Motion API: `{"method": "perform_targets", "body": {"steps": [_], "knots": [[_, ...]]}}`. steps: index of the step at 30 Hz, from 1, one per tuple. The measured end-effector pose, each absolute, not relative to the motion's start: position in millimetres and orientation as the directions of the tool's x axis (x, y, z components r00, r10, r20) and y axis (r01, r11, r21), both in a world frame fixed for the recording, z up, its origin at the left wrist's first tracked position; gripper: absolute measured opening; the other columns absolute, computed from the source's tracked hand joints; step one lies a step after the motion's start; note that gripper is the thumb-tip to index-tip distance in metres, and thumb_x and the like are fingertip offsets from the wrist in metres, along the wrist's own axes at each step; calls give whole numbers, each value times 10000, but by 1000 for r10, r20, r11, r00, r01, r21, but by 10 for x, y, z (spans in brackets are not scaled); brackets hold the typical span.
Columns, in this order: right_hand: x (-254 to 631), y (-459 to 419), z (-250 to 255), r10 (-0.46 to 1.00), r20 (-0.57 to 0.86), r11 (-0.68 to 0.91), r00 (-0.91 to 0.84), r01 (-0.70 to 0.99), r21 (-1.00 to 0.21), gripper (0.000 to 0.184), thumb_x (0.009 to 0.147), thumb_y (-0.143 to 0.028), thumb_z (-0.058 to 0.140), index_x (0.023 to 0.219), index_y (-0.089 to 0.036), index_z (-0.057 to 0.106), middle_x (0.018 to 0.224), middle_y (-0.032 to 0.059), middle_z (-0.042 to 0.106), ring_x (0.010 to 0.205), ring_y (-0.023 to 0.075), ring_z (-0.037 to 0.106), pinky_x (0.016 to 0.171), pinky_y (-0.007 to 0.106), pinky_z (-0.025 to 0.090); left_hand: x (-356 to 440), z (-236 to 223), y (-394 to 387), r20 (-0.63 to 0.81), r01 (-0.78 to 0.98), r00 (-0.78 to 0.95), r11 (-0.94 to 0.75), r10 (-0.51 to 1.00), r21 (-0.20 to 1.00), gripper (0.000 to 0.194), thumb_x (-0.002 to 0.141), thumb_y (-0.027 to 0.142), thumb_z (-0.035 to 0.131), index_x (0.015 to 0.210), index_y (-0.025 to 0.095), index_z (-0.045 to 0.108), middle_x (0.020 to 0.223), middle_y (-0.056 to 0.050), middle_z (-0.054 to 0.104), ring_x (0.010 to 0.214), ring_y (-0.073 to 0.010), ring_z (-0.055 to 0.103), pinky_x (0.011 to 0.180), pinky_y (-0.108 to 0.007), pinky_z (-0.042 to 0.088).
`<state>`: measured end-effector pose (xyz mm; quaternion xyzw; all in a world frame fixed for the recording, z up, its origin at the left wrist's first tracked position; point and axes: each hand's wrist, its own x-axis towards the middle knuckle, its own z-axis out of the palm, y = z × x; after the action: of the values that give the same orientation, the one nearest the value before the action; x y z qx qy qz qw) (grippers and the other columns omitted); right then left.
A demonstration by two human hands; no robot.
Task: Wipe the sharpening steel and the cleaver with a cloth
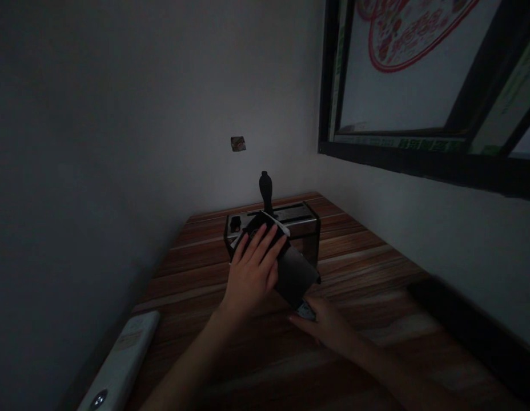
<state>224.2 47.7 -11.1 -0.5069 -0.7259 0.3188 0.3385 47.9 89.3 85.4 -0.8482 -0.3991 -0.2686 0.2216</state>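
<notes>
My right hand (325, 325) is closed round the handle (305, 310) of a cleaver, whose broad grey blade (294, 274) slants up to the left. My left hand (254, 265) holds a dark cover (254, 225) with a white edge against the far part of the blade, its fingers laid over it. The cover hides that end of the blade; I cannot tell whether it is cloth or a sleeve. Just behind stands a box-shaped metal knife holder (297, 213) with slots on top. A black-handled utensil (265, 188) stands upright in it.
The wood-grain table (354, 285) meets walls at the back and right. A white bar-shaped object (128, 354) with a round metal part lies at left. A long dark object (466, 331) lies along the right side. A dark-framed window (402, 85) is above right. The light is dim.
</notes>
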Motion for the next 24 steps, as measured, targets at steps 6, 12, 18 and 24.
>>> {"method": "perform_targets", "body": {"steps": [6, 12, 18, 24], "knots": [[2236, 480, -145, 955, 134, 260, -263, 535, -804, 201, 766, -337, 600, 699, -158, 538, 625, -19, 518, 587, 121, 476, 515, 206, 337, 393, 964, 956, 661, 831, 483, -538, 574, -140, 481, 897, 176, 371, 1375, 222, 352, 1467, -22, 315, 1370, -211, 216, 1108, -440, 177], [2227, 482, -141, 959, 88, 225, -268, 538, -812, 229, 765, -342, 590, 654, -176, 477, 550, -47, 431, 487, 98, 422, 443, 196, 294, 411, 945, 940, 659, 838, 475, -528, 584, -136, 477, 904, 192, 371, 1380, 212, 344, 1475, -28, 296, 1375, -216, 196, 1111, -446, 163], [2223, 470, -105, 957, 121, 246, -265, 514, -822, 175, 763, -322, 592, 719, -158, 548, 569, -33, 488, 528, 114, 464, 474, 199, 342, 473, 865, 892, 657, 819, 496, -557, 568, -137, 480, 900, 194, 372, 1379, 206, 346, 1468, -37, 311, 1370, -226, 213, 1109, -452, 153], [2223, 484, -112, 947, 165, 287, -274, 500, -817, 229, 761, -330, 601, 871, -130, 622, 734, 30, 625, 657, 164, 551, 597, 253, 422, 613, 710, 786, 618, 773, 569, -608, 542, -178, 487, 886, 201, 400, 1371, 217, 363, 1456, -32, 336, 1359, -226, 246, 1111, -442, 164]]}}
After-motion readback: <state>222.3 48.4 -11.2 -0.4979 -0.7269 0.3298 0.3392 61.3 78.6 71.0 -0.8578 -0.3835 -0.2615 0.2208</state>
